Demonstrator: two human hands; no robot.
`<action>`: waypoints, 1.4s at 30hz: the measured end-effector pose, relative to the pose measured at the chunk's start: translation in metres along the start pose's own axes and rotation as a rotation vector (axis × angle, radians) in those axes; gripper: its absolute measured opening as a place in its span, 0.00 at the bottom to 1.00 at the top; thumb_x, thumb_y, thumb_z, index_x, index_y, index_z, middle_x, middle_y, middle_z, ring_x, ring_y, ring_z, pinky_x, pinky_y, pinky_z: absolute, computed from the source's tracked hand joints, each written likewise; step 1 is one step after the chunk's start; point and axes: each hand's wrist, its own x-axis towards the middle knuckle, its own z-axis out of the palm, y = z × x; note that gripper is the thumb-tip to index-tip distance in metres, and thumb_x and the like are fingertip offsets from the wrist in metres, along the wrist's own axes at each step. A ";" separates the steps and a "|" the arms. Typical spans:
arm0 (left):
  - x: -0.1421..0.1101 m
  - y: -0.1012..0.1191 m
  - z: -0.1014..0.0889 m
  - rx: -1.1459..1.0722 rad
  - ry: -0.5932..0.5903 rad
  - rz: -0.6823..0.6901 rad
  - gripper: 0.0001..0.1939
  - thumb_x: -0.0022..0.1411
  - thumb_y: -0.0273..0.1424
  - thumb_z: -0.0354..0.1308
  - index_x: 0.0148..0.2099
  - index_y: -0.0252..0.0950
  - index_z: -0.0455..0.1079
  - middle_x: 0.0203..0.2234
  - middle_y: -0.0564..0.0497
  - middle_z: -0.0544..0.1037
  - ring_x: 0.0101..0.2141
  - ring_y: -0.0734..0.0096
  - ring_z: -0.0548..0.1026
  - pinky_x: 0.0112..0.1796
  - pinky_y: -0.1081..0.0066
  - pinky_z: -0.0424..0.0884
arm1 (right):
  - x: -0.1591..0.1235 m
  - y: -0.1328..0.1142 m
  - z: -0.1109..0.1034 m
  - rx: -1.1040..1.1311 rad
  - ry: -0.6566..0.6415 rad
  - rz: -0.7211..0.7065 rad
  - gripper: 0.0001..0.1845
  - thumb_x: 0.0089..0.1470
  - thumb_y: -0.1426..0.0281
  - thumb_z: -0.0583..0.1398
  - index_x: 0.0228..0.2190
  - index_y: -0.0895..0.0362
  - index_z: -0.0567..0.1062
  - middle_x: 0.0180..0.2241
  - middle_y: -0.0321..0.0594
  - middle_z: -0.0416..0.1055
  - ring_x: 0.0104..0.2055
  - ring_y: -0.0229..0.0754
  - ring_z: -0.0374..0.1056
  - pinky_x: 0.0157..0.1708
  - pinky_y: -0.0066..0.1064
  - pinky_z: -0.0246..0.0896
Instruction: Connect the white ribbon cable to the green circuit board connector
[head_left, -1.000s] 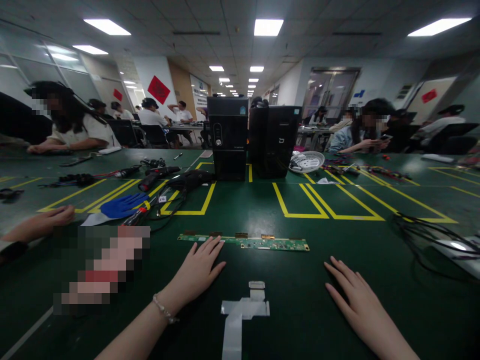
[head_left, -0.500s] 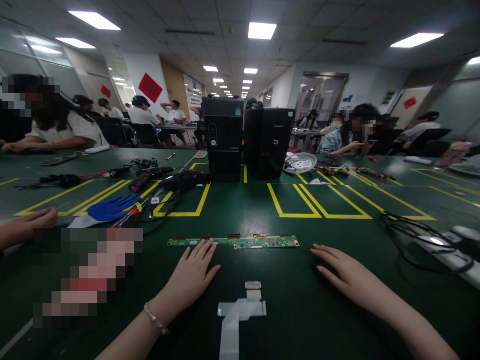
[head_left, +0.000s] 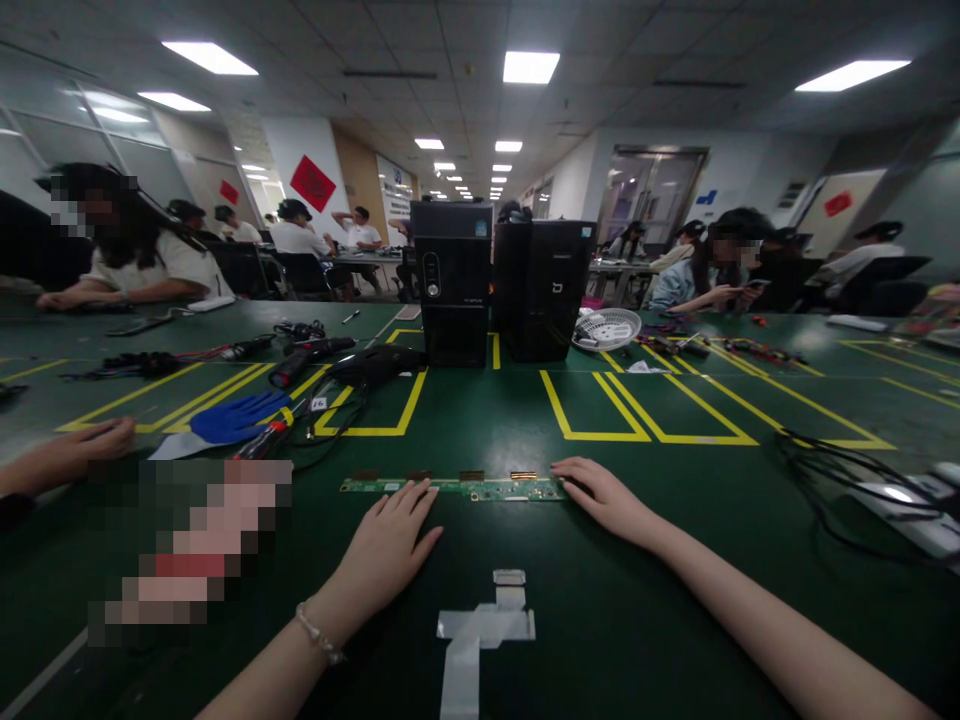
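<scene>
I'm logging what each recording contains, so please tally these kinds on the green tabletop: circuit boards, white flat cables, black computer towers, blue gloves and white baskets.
Circuit board: 1
White flat cable: 1
Black computer towers: 2
Blue glove: 1
White basket: 1
Total: 6
</scene>
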 end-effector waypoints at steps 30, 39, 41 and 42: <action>-0.018 0.100 -0.011 -0.244 -0.174 0.409 0.33 0.66 0.48 0.44 0.67 0.36 0.50 0.65 0.44 0.53 0.63 0.55 0.53 0.60 0.55 0.52 | -0.011 0.015 -0.004 0.086 -0.032 -0.028 0.24 0.59 0.63 0.55 0.56 0.54 0.63 0.56 0.46 0.56 0.58 0.49 0.52 0.59 0.47 0.47; -0.004 0.098 -0.002 -0.215 -0.101 0.422 0.32 0.67 0.47 0.42 0.67 0.36 0.51 0.64 0.44 0.55 0.62 0.57 0.54 0.59 0.55 0.53 | -0.014 0.021 -0.028 0.181 -0.084 0.026 0.20 0.57 0.62 0.58 0.50 0.54 0.69 0.49 0.44 0.63 0.52 0.48 0.59 0.54 0.45 0.56; -0.004 0.097 -0.002 -0.210 -0.102 0.418 0.31 0.67 0.46 0.44 0.66 0.36 0.51 0.64 0.45 0.56 0.62 0.57 0.54 0.59 0.55 0.53 | -0.013 0.019 -0.028 0.213 -0.072 0.032 0.20 0.57 0.62 0.58 0.51 0.54 0.69 0.49 0.44 0.62 0.52 0.48 0.59 0.54 0.44 0.56; -0.004 0.097 -0.003 -0.205 -0.107 0.414 0.31 0.67 0.45 0.45 0.66 0.36 0.51 0.64 0.44 0.56 0.62 0.56 0.55 0.59 0.55 0.53 | -0.013 0.019 -0.027 0.231 -0.065 0.035 0.20 0.57 0.62 0.58 0.51 0.53 0.68 0.49 0.44 0.62 0.52 0.48 0.59 0.54 0.44 0.57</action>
